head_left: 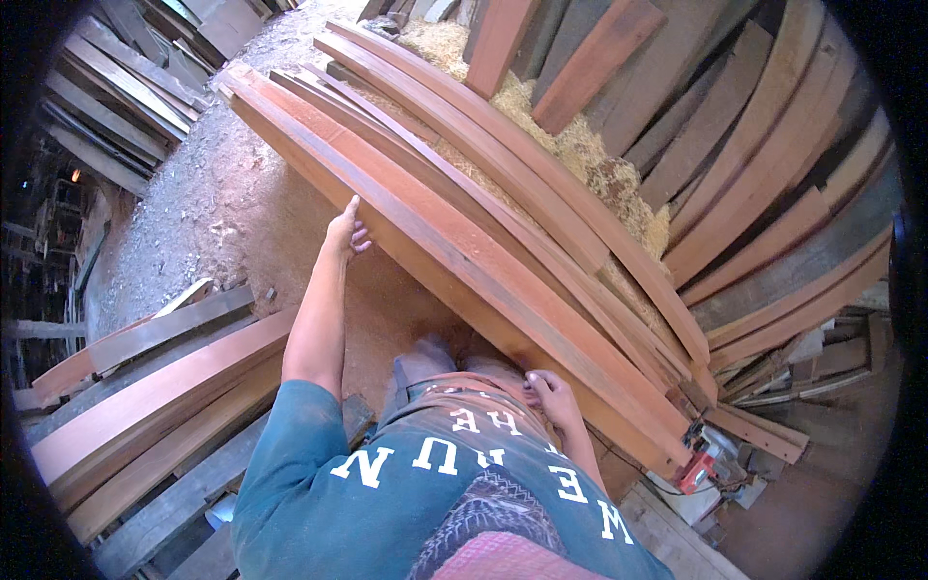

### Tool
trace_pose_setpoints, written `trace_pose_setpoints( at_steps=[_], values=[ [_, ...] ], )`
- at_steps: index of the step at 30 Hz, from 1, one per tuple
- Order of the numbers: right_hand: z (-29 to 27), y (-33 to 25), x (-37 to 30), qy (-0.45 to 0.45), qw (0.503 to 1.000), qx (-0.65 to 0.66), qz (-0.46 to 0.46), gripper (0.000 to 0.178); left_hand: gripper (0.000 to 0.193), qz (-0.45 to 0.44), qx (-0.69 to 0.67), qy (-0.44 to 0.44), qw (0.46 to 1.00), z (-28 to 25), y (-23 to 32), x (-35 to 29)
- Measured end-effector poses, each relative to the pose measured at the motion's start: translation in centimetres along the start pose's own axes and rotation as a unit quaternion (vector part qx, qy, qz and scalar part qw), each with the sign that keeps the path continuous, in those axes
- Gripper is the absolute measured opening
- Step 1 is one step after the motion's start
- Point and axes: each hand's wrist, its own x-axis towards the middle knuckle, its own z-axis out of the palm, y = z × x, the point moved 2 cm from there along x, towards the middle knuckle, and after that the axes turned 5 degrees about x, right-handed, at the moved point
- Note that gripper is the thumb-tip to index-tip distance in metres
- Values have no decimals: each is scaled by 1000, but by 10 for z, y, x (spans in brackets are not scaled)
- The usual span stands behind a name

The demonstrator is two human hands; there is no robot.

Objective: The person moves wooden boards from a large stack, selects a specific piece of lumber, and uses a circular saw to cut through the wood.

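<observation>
Reddish-brown beam (454,259), long and squared, runs diagonally across the middle of the view, from upper left to lower right, in front of the person; its curve is at least partly due to the wide lens. Left hand (348,232): at the near side of the beam, thumb raised and fingers bent, toward the far end. Right hand (549,391): beside the near face, fingers curled, closer to the lower-right end. The two hands stand well apart; whether either is clamped on the wood cannot be told. Just beyond the beam lie further long timbers (570,220), roughly parallel to it, with pale wood shavings (614,179) behind them. Boards (739,121) are ranged at upper right. A red and grey power tool (698,472) sits at the lower-right end of the beam. At lower left, a group of planks (169,391) lies near the person's green shirt (309,483).
</observation>
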Motion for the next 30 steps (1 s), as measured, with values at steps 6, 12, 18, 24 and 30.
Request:
trace_pose_setpoints(
  at_steps=[6, 12, 18, 24, 30],
  values=[
    [20, -5, 2, 89, 897, 401, 165, 95, 116, -12, 77, 47, 996, -5, 64, 79],
    [21, 5, 63, 292, 801, 517, 84, 108, 81, 40, 162, 70, 983, 19, 79, 141],
    [35, 14, 59, 358, 734, 577, 8, 59, 63, 80, 43, 10, 996, -17, 49, 146],
    [76, 32, 53, 377, 692, 615, -30, 47, 50, -47, -155, -88, 983, -61, 31, 150],
    [91, 57, 49, 423, 673, 604, -49, 56, 53, -8, -153, -132, 979, -74, 25, 150]
  ],
)
